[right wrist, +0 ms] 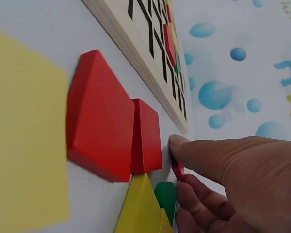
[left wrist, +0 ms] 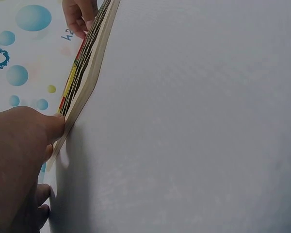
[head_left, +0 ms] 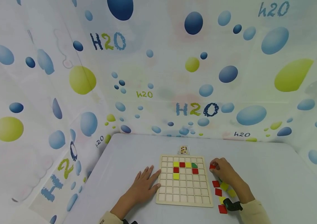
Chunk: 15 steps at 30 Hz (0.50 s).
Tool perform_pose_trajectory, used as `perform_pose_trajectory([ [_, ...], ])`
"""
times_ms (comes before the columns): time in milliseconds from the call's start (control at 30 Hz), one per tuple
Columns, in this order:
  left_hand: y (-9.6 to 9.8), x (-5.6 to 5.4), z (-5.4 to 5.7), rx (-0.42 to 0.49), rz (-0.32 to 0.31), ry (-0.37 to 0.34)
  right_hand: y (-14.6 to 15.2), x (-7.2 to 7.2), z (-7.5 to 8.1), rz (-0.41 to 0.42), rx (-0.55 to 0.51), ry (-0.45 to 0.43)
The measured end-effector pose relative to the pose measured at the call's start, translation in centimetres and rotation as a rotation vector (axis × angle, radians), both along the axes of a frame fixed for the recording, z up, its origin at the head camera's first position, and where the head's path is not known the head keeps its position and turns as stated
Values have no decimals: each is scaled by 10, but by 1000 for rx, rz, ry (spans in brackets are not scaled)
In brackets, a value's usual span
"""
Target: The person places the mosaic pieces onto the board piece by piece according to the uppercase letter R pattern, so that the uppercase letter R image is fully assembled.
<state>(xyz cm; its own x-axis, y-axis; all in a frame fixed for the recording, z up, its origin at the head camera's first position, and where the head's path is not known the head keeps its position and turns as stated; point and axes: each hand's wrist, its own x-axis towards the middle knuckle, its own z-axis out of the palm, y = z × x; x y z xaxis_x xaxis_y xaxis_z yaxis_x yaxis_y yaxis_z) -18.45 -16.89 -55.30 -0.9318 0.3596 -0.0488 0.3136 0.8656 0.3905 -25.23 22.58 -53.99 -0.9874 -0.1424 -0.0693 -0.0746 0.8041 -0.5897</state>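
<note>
A square wooden grid board (head_left: pixel 183 199) lies on the table. Yellow and red tiles plus one green rounded piece (head_left: pixel 194 165) sit in its upper cells. My left hand (head_left: pixel 144 186) rests flat with spread fingers, its fingertips at the board's left edge; in the left wrist view the thumb (left wrist: pixel 53 127) touches that edge. Beyond the board's right side, my right hand (head_left: pixel 224 170) pinches a red tile (head_left: pixel 212 167) between thumb and fingers. Loose red tiles (right wrist: pixel 104 121), yellow tiles (head_left: pixel 232 193) and a green piece (right wrist: pixel 166 198) lie below that hand, partly hidden by the forearm.
A small printed pattern card (head_left: pixel 183 150) lies just behind the board. The white table (head_left: pixel 136 146) reaches back to a wall sheet (head_left: pixel 158 68) printed with blue and green drops. A dark strap (head_left: pixel 232 205) circles the right wrist.
</note>
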Motion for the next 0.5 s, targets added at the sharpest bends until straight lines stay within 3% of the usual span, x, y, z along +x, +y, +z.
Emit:
perform_pose_trajectory([
  [500,-1,-1,-4,-17,1,5,-3,7,5,7,-11,-4],
])
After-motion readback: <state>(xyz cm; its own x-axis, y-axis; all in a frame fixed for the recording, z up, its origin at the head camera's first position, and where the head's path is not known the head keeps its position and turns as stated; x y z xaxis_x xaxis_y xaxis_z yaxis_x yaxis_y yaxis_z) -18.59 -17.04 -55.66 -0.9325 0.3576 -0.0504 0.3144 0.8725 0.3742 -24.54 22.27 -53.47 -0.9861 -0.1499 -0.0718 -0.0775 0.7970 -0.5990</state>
